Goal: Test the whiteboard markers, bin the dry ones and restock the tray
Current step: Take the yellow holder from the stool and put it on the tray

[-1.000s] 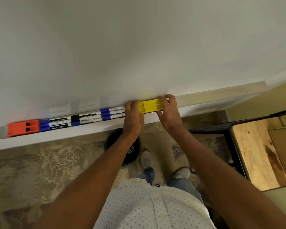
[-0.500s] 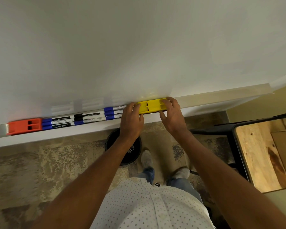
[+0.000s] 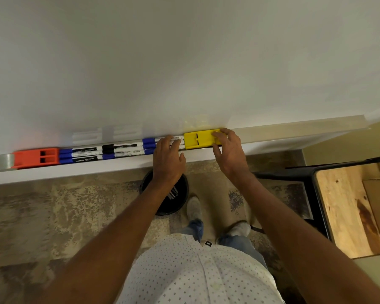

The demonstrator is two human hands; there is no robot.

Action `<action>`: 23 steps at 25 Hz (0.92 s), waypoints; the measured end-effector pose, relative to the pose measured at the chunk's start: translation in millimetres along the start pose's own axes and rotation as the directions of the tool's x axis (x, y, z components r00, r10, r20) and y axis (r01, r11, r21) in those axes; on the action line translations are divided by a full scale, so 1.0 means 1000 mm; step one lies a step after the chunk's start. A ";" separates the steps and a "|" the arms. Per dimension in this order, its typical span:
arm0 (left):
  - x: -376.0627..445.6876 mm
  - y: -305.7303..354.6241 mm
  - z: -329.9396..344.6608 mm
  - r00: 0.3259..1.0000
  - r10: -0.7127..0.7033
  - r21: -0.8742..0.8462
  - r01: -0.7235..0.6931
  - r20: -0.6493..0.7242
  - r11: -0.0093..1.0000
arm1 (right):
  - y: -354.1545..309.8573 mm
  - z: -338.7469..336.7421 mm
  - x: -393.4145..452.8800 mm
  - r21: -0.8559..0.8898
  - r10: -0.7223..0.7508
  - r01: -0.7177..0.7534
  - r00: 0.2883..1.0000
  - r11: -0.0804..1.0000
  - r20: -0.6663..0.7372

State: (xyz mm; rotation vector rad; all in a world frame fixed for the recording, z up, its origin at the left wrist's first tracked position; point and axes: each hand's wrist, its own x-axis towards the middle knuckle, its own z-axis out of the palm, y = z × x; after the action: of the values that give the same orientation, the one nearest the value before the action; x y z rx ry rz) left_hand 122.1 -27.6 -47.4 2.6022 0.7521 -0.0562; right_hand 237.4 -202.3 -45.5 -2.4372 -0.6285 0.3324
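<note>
Right hand (image 3: 229, 153) curled over the right end of a yellow eraser (image 3: 198, 139), fingers on its top and thumb at its front edge, gripping it on the whiteboard tray (image 3: 119, 166). Left hand (image 3: 168, 157) relaxed and flat, fingertips resting on the right ends of the markers (image 3: 121, 149), holding nothing. Markers lying end to end in rows along the tray, blue and black caps showing, filling the stretch between the yellow eraser and an orange eraser (image 3: 36, 157) at the far left. Beyond the orange one, a roll of clear tape (image 3: 0, 163). Below the tray, on the mottled floor, a black bin (image 3: 170, 199) with a few pale markers inside, partly hidden by the left forearm. At far right, a wooden table (image 3: 347, 216).
</note>
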 end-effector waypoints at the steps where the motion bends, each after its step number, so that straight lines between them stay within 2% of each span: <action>1: -0.001 0.000 0.000 1.000 0.001 0.001 -0.001 0.004 1.000 | -0.001 0.001 0.000 -0.002 0.004 -0.004 1.000 1.000 0.000; 17: -0.003 -0.002 -0.003 1.000 0.007 -0.020 -0.007 0.029 1.000 | -0.004 0.003 -0.001 -0.028 0.021 -0.020 0.999 0.999 0.046; 23: -0.006 -0.007 -0.009 1.000 0.011 -0.111 -0.008 0.028 0.994 | -0.007 -0.002 -0.003 -0.080 0.013 -0.005 0.995 0.997 0.098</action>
State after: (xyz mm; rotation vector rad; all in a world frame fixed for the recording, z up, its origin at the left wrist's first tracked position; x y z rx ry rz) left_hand 113.2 -21.6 -41.0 2.4942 0.7118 -0.0470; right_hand 232.8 -200.0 -40.0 -2.5125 -0.6852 0.4415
